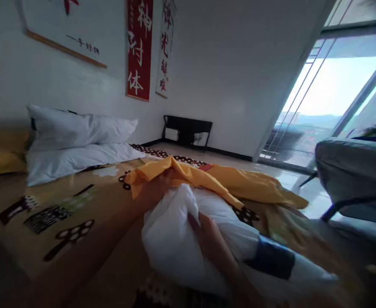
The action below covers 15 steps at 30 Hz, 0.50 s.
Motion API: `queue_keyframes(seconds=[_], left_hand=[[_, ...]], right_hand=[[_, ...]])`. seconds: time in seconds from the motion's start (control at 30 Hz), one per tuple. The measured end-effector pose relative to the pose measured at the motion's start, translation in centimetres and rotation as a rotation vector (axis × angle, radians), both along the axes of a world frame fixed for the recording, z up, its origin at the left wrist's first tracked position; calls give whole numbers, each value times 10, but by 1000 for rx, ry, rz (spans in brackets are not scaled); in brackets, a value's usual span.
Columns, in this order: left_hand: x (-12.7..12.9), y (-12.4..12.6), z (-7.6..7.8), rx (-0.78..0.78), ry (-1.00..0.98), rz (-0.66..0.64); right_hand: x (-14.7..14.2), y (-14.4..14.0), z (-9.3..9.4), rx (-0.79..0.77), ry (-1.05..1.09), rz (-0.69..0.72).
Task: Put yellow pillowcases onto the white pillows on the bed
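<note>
Yellow cloth [191, 174]: one, draped over left hand [159, 184]; that hand's grip partly covered, closure cannot be told. White pillow [170, 233]: one, on patterned sheet [111, 194], bunched fabric pinched in right hand's [209, 233] grip.

You are observing a puckered, matt, bulging white cloth pillow [168, 239]; creased, matt yellow cloth [191, 173]; smooth, pale floor [314, 207] gleaming glossy.

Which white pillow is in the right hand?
The near white pillow, bunched up where the right hand grips it; the two stacked white pillows at left touch neither hand.
</note>
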<state>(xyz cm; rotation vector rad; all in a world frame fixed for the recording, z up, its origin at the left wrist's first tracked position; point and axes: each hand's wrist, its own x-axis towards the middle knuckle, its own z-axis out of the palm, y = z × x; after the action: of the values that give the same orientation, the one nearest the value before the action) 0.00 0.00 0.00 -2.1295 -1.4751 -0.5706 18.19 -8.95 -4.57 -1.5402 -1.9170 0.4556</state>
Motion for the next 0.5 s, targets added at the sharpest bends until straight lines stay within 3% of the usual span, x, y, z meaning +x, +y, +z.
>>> queue_keyframes(seconds=[0.13, 0.37, 0.5], left_hand=[[-4, 0, 14, -30, 22, -58], [19, -41, 21, -89, -59, -270], [28, -60, 13, 149, 80, -421]], right_hand=[[-14, -4, -7, 18, -75, -23], [-11, -5, 3, 15, 12, 28], [-7, -2, 0, 66, 52, 89]])
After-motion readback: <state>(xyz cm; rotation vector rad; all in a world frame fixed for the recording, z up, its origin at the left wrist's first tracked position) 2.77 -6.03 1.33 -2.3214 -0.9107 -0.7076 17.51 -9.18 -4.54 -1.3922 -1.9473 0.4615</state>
